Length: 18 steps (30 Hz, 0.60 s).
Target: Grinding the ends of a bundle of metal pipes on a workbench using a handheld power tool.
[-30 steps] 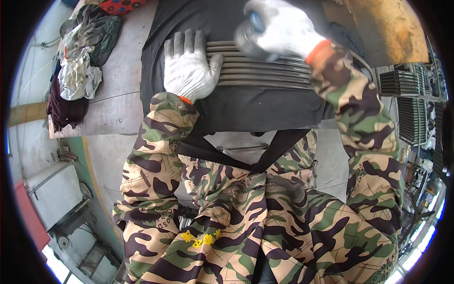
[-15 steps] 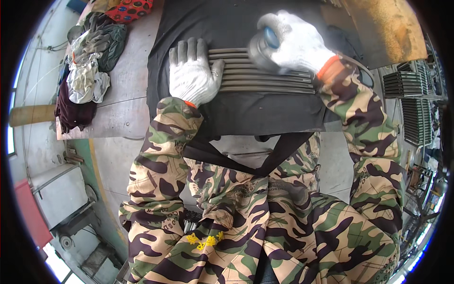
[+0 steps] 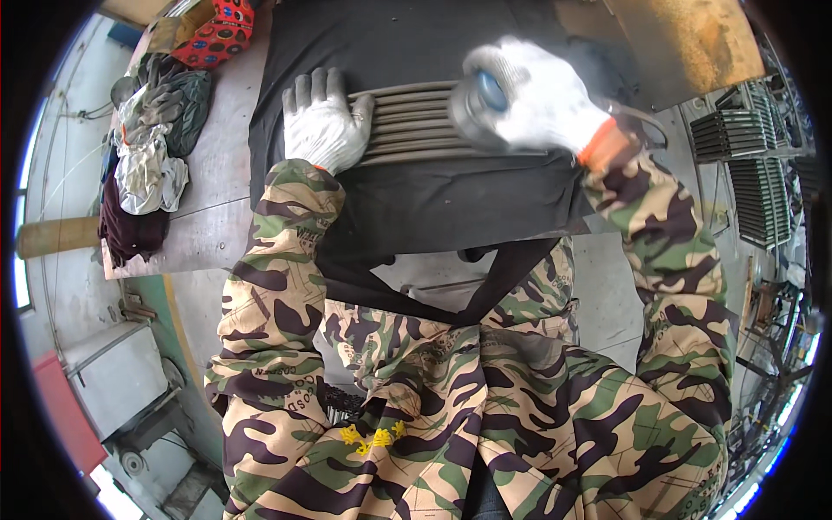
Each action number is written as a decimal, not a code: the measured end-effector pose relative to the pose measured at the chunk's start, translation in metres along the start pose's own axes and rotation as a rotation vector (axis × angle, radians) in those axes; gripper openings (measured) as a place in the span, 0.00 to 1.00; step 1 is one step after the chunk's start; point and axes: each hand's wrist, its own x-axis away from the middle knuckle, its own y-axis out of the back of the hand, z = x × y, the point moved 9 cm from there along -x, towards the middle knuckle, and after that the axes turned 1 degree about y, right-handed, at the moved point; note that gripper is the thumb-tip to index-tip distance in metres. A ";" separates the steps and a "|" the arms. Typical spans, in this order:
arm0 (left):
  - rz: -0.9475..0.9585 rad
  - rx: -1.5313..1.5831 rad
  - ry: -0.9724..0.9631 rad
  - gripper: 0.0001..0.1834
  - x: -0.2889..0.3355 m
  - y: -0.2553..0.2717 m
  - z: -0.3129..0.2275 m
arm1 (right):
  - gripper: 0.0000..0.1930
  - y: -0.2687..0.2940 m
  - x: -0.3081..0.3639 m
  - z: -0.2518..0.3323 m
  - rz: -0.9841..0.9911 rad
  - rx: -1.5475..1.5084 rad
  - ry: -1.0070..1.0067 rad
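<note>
Several thin grey metal rods or tubes (image 3: 407, 123) lie side by side in a flat row on a black cloth (image 3: 442, 204). My left hand (image 3: 325, 124), in a white glove with grey fingertips, rests flat at their left ends, fingers stretched out. Gloved in white too, my right hand (image 3: 542, 100) grips a round tool with a blue top (image 3: 491, 90), which looks like a disc sander. The tool sits over the rods right of their middle. Motion blurs the tool and my right hand, and together they hide much of the rods' right part.
A dark hose or cable (image 3: 648, 121) curves beside my right wrist. Crumpled clothes (image 3: 147, 169) and a red patterned bag (image 3: 217, 36) lie on the table's left. A board with orange-brown dust (image 3: 693, 39) is at the far right. Stacked dark bars (image 3: 732, 135) stand beyond the table's right edge.
The whole view has shifted and turned slightly. Against the rods, the tool in my right hand has moved a little to the right and nearer to me. My left hand stays at the rods' left ends.
</note>
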 end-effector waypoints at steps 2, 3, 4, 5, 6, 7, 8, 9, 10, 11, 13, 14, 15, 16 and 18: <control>0.028 0.073 -0.059 0.38 0.000 0.004 -0.008 | 0.20 -0.001 -0.007 -0.014 -0.007 0.035 -0.036; 0.055 0.154 -0.099 0.40 0.003 0.002 -0.012 | 0.20 0.000 -0.004 -0.016 -0.001 0.042 -0.042; -0.022 0.198 -0.218 0.44 0.011 0.004 -0.021 | 0.20 0.001 0.003 -0.013 0.009 0.032 -0.019; -0.036 0.239 -0.367 0.46 0.019 0.002 -0.030 | 0.20 0.002 0.009 -0.009 0.019 0.021 0.003; -0.020 0.192 -0.361 0.45 0.024 0.011 -0.025 | 0.20 -0.001 0.008 0.000 -0.016 -0.022 0.062; 0.000 0.175 -0.376 0.44 0.026 0.015 -0.033 | 0.20 0.001 0.008 0.000 -0.012 -0.027 0.056; 0.007 0.179 -0.379 0.44 0.026 0.015 -0.041 | 0.20 0.004 0.006 -0.002 0.010 -0.013 0.034; -0.005 0.174 -0.286 0.40 0.024 0.015 -0.042 | 0.21 0.004 0.004 -0.007 0.033 0.002 0.011; -0.021 0.164 -0.193 0.37 0.020 0.015 -0.038 | 0.20 0.004 -0.003 -0.015 0.027 0.007 -0.004; -0.019 0.164 -0.195 0.37 0.019 0.014 -0.041 | 0.20 0.008 -0.006 -0.015 -0.011 0.034 0.033; -0.014 0.138 -0.114 0.29 0.013 0.010 -0.038 | 0.19 0.005 0.007 -0.014 0.023 -0.021 0.047; -0.014 0.141 -0.113 0.29 0.009 0.010 -0.039 | 0.19 0.010 0.016 -0.009 0.001 -0.038 0.073; -0.035 0.102 -0.096 0.27 0.007 0.013 -0.033 | 0.18 0.010 0.018 -0.002 -0.030 -0.059 0.124; -0.059 0.081 -0.093 0.26 0.004 0.013 -0.034 | 0.18 0.009 0.017 -0.007 -0.024 -0.054 0.108; -0.084 0.072 -0.080 0.26 0.001 0.009 -0.036 | 0.19 0.009 0.014 -0.011 -0.015 -0.043 0.096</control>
